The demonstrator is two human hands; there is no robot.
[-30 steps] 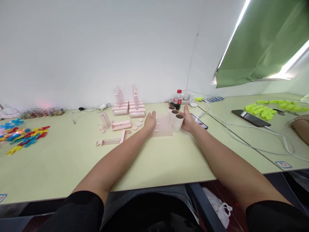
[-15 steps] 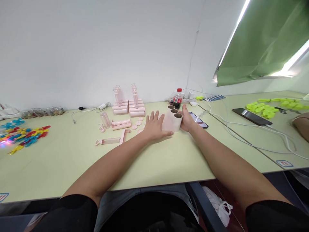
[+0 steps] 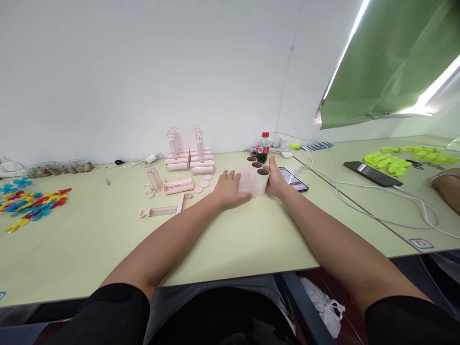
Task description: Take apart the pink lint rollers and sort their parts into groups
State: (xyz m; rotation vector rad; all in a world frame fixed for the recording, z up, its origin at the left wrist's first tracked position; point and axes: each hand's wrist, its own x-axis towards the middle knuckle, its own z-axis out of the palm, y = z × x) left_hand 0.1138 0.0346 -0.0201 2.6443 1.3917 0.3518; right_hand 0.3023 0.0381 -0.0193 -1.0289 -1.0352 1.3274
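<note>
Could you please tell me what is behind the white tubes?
Behind the white tubes stands a red-capped bottle of dark liquid. The tubes block the view low behind them, so anything small there cannot be seen.

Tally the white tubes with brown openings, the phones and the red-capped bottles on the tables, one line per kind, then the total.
White tubes: 3
Phones: 2
Red-capped bottles: 1
Total: 6
</note>
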